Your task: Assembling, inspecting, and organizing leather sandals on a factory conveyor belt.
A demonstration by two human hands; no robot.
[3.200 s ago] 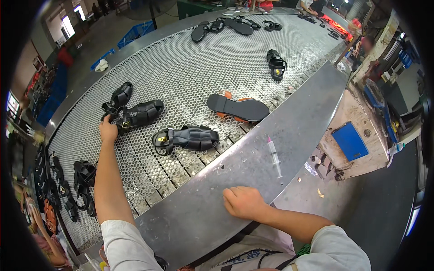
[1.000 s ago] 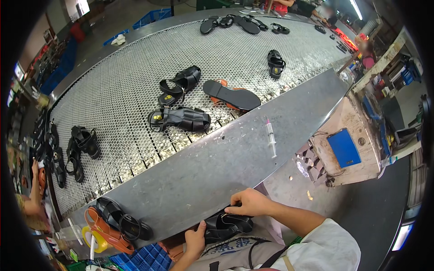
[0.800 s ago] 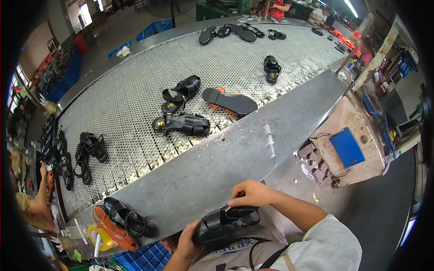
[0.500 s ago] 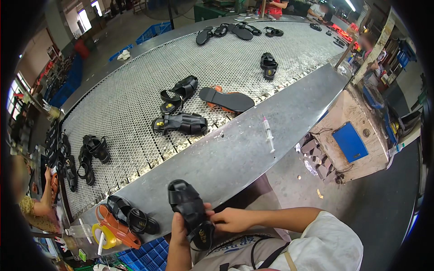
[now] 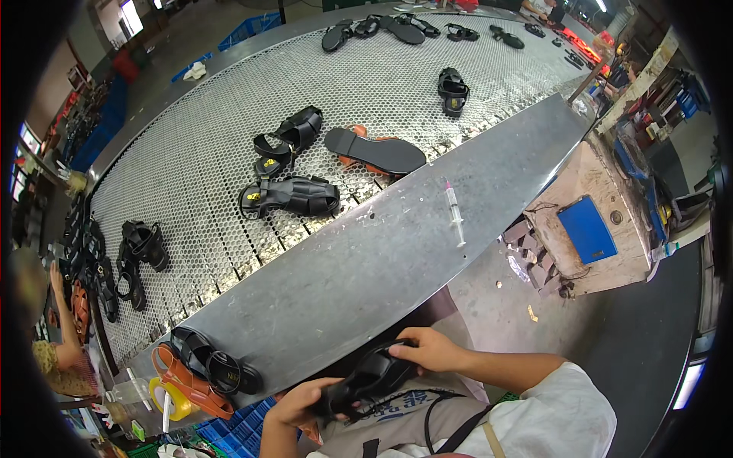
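Note:
Close to my body, a black strappy sandal (image 5: 369,379) lies tilted nearly sideways between my two hands. My left hand (image 5: 304,398) is closed on its lower left end, and my right hand (image 5: 429,349) grips the upper right end with the thumb on top. The sandal looks dark and a little blurred, so its strap details are hard to make out. Left of my hands, a black sandal (image 5: 200,347) and an orange-brown sandal (image 5: 183,382) rest together on the metal ledge (image 5: 343,282).
A perforated conveyor (image 5: 206,183) carries several black sandals and an upturned black sole (image 5: 382,153). A syringe (image 5: 455,214) lies on the ledge. A yellow tape roll (image 5: 174,401) sits at lower left, above blue crates (image 5: 240,431). Another person's arm (image 5: 69,328) reaches in at far left.
The sandal in my hands has turned from upright to nearly sideways and come lower. My right hand has moved up and right to its other end. The whole view has shifted slightly.

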